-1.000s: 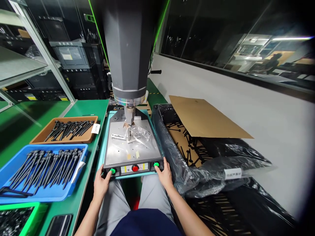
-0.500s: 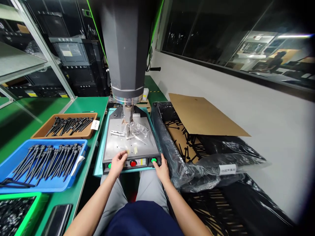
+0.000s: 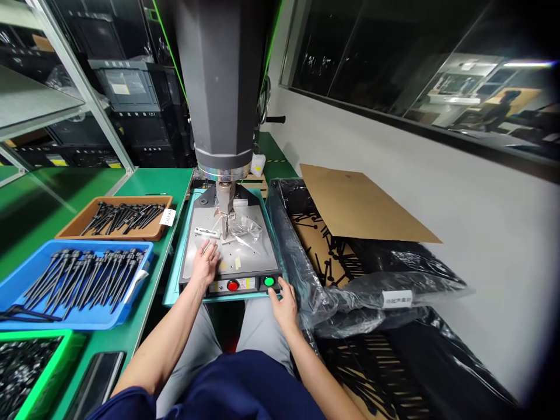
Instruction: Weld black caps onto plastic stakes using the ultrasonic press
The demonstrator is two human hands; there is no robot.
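Observation:
A tall dark press head (image 3: 225, 87) stands over a metal base plate (image 3: 258, 256), its narrow tool tip reaching down near a small fixture wrapped in clear plastic (image 3: 245, 226). Over the front left of the plate is my left hand (image 3: 205, 263), fingers apart and nothing in them, just below a small slotted metal bracket (image 3: 207, 233). My right hand (image 3: 284, 303) rests open at the base's front right corner, beside the green button (image 3: 269, 281). A red button (image 3: 233, 285) sits in the middle of the front panel.
On the left bench are an orange tray (image 3: 160, 233) and a blue tray (image 3: 107, 321) of black rods, a green bin (image 3: 65, 344) of small black parts and a dark flat device (image 3: 97, 382). At right, a plastic-lined box (image 3: 301, 268) holds black rods under a cardboard sheet (image 3: 367, 204).
My left hand has left the front left button, moved forward over the plate and spread its fingers. My right thumb has come off the green button, which now shows fully.

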